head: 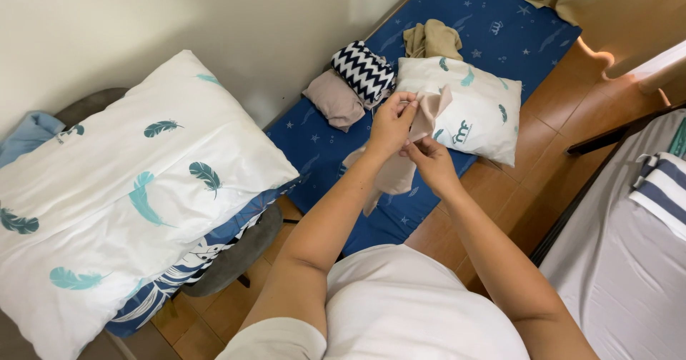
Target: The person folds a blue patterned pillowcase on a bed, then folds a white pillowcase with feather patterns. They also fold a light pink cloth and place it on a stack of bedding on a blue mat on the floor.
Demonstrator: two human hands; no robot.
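I hold a beige cloth garment [394, 174] up in front of me with both hands. My left hand [390, 124] pinches its upper edge near a corner that sticks up to the right. My right hand [431, 158] grips the fabric just below and to the right. The rest of the garment hangs down over a blue star-patterned mat [493, 24] on the floor.
A small white feather-print pillow [477, 113], a black-and-white zigzag bundle [363, 71], a folded mauve cloth [334, 99] and a tan cloth [431, 40] lie on the mat. A large feather-print pillow [121, 188] rests on a chair at left. A bed [629, 253] stands at right.
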